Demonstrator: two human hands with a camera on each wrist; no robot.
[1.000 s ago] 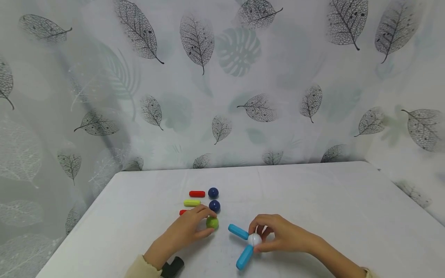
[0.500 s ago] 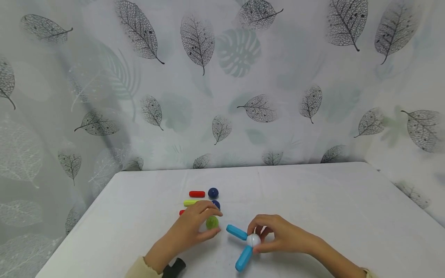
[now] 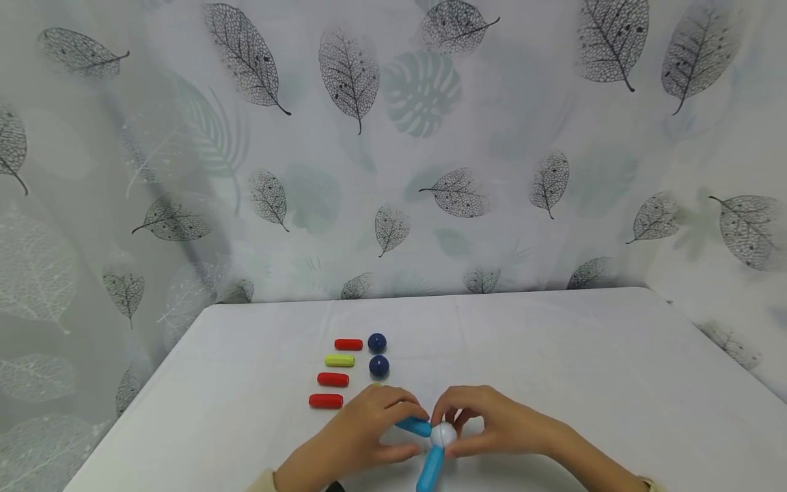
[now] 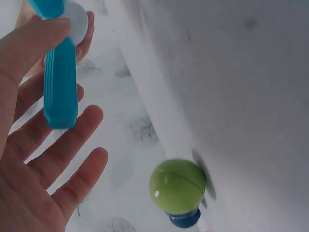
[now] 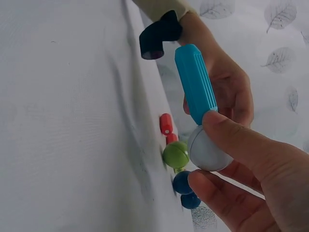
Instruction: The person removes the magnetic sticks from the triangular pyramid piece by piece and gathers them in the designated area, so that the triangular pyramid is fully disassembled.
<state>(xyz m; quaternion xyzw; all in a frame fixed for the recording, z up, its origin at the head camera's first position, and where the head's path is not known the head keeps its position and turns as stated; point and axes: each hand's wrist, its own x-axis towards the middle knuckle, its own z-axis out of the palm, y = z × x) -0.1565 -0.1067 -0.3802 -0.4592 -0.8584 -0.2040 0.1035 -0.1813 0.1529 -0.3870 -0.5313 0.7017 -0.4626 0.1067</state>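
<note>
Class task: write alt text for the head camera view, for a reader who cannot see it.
Two hands meet at a white ball joined to two blue sticks on a white table. Behind the left hand lie three red sticks, one yellow stick and two dark blue balls.

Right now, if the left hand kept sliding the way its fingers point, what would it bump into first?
Probably the upper blue stick joined to the white ball; the left hand already looks to be at it, though depth is unclear.
</note>
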